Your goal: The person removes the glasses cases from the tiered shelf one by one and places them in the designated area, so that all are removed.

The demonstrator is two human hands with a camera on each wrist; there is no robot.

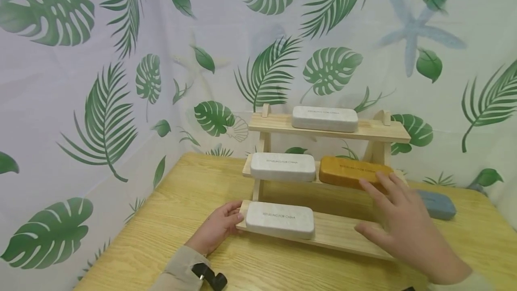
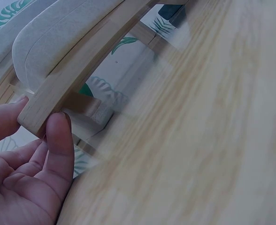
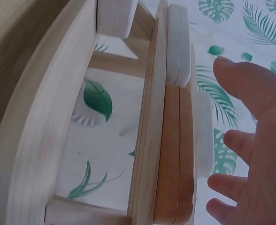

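Right hand (image 1: 408,221) spread before an orange case (image 1: 339,169) on the wooden rack (image 1: 271,122), left hand (image 1: 216,229) pinching the rack's bottom shelf (image 1: 343,233).
The right grip is wide, fingers apart with nothing in them, and the right wrist view shows a gap between them and the orange case. The left grip is closed about the shelf's left end. Right beside the orange case, to its left, sits a white case (image 1: 282,166); a blue case (image 1: 438,205) lies on the counter (image 1: 194,187), right of the rack.
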